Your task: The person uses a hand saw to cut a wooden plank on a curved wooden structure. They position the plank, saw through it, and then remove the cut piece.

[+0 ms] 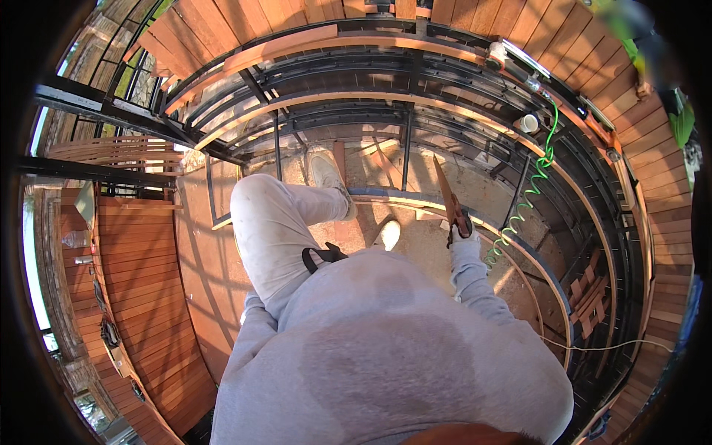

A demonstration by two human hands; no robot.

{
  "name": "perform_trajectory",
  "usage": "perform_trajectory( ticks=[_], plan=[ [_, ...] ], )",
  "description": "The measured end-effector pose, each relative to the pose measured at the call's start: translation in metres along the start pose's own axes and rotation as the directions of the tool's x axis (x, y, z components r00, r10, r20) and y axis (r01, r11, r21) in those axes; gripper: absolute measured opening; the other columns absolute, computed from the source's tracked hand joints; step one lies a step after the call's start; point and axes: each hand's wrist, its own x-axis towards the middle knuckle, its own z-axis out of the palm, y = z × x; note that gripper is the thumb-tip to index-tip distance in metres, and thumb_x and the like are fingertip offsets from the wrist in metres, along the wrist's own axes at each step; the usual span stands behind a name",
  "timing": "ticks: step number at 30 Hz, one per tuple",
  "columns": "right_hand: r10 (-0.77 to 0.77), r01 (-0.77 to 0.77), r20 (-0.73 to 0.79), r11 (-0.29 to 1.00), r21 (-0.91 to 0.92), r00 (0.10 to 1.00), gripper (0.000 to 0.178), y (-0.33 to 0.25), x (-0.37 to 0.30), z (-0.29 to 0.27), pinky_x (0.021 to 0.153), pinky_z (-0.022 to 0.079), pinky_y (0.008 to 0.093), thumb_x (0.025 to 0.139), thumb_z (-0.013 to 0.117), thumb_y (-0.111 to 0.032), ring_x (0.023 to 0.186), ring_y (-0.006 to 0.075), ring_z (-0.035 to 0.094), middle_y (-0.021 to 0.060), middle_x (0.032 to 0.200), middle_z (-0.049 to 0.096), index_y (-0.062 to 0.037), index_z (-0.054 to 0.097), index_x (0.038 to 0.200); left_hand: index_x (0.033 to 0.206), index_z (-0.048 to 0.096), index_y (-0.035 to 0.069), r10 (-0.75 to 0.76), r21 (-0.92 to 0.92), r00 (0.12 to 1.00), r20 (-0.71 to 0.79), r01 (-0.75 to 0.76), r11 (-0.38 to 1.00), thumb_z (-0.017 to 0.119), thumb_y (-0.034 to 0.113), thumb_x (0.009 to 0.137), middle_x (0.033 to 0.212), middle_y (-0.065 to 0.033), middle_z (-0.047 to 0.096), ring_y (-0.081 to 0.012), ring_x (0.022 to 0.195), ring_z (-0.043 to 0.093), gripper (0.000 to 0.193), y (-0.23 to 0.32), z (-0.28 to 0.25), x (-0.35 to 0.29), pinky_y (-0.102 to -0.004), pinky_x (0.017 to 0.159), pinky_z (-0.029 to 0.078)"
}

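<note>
My right hand [461, 236], in a pale glove, is closed around the dark handle of a handsaw [447, 190]. The saw's long tapered blade points up and away from me, over the curved frame. Beside my bent leg, only a small pale part of my left hand [243, 317] shows below its grey sleeve; the fingers are hidden. Just ahead of my right hand runs a curved rail [415, 198] with a wood strip along it. My left leg is raised, its shoe [326, 172] near the black metal frame.
Curved black metal framing with wood strips [348, 97] arcs around me. A green coiled hose [530, 194] hangs at the right, near a white cup [527, 123]. Wood offcuts [588, 300] lie lower right. Reddish decking [141, 259] stands left. Another person [653, 67] is at the upper right.
</note>
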Motion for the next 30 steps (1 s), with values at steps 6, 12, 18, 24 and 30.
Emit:
perform_trajectory(
  ticks=[6, 12, 18, 24, 30],
  plan=[
    [0.137, -0.137, -0.035, 0.990, 0.013, 0.990, 0.041, -0.002, -0.001, 0.003, 0.047, 0.046, 0.0271, 0.096, 0.066, -0.009, 0.054, 0.0086, 0.054, -0.0022, 0.071, 0.058, -0.0145, 0.059, 0.136, 0.116, 0.071, 0.015, 0.136, 0.177, 0.984, 0.114, -0.155, 0.972, 0.051, 0.035, 0.101, 0.113, -0.0166, 0.073, -0.0337, 0.109, 0.069, 0.032, 0.071, -0.044, 0.074, -0.0451, 0.090, 0.055],
    [0.109, -0.110, -0.091, 0.994, -0.013, 0.990, 0.050, -0.016, -0.002, -0.012, 0.049, 0.047, 0.0266, 0.096, 0.064, -0.008, 0.056, 0.0072, 0.055, -0.0034, 0.071, 0.059, -0.0178, 0.056, 0.145, 0.115, 0.071, 0.015, 0.157, 0.453, 0.987, 0.028, -0.152, 0.879, 0.051, 0.035, 0.101, 0.112, -0.0164, 0.074, -0.0338, 0.108, 0.069, 0.031, 0.088, -0.110, 0.186, -0.0450, 0.089, 0.055],
    [0.209, -0.196, -0.179, 0.977, 0.084, 0.961, 0.015, -0.071, 0.014, 0.002, 0.048, 0.044, 0.0265, 0.101, 0.058, -0.019, 0.054, 0.0069, 0.052, -0.0048, 0.069, 0.055, -0.0126, 0.061, 0.114, 0.113, 0.073, 0.012, 0.550, -0.039, 0.610, -0.571, -0.689, 0.723, 0.063, 0.018, 0.098, 0.101, -0.0110, 0.076, -0.0250, 0.098, 0.072, 0.019, 0.340, -0.229, 0.277, -0.0332, 0.086, 0.054],
    [0.232, -0.215, -0.424, 0.973, 0.088, 0.875, 0.033, -0.132, 0.022, 0.049, 0.047, 0.044, 0.0276, 0.099, 0.060, -0.010, 0.053, 0.0073, 0.050, -0.0034, 0.072, 0.056, -0.0127, 0.059, 0.132, 0.120, 0.073, 0.013, 0.655, 0.436, -0.183, -0.733, -0.865, 0.247, 0.082, 0.021, 0.084, 0.112, -0.0096, 0.074, -0.0308, 0.110, 0.069, 0.037, 0.601, -0.408, 0.263, -0.0400, 0.098, 0.055],
    [0.060, -0.038, -0.529, 0.998, 0.052, 0.846, 0.047, -0.182, 0.000, 0.041, 0.052, 0.046, 0.0253, 0.099, 0.063, -0.011, 0.061, 0.0074, 0.054, 0.0003, 0.090, 0.065, -0.0073, 0.055, 0.145, 0.123, 0.064, 0.008, 0.744, 0.484, -0.238, -0.624, -0.865, 0.130, 0.066, 0.017, 0.093, 0.109, -0.0133, 0.069, -0.0304, 0.102, 0.066, 0.032, 0.714, -0.513, 0.324, -0.0399, 0.090, 0.054]
  ],
)
